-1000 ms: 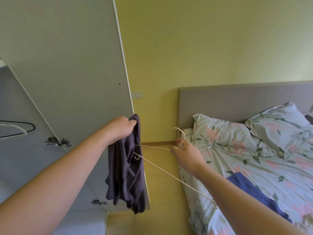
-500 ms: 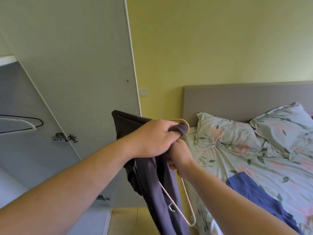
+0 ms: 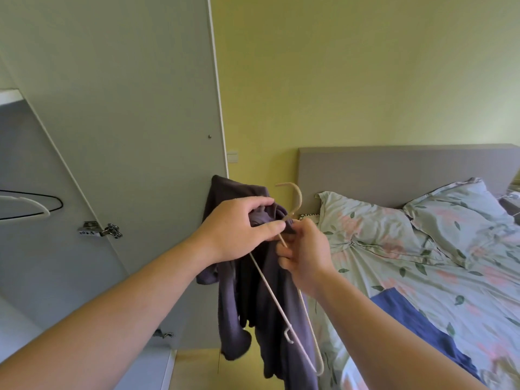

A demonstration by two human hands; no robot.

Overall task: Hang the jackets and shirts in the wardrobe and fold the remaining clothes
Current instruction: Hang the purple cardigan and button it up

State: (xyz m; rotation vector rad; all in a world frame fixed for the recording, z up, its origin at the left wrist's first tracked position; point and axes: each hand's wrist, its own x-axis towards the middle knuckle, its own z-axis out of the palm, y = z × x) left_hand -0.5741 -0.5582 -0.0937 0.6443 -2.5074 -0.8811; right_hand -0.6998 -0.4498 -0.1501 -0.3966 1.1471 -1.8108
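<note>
1 change | hanger (image 3: 300, 199) hook now clear above shirt (image 3: 253, 305)

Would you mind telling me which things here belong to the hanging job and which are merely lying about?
Belongs to the job: dark shirt, gripped by the left hand; cream hanger, held by the right hand; wardrobe door; blue garment on the bed.
Just lying about: floral pillows; grey headboard; light switch.

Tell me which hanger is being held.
The cream hanger: the right hand pinches it below the hook, against the dark garment the left hand grips. The black hanger and white hanger hang in the wardrobe.
</note>
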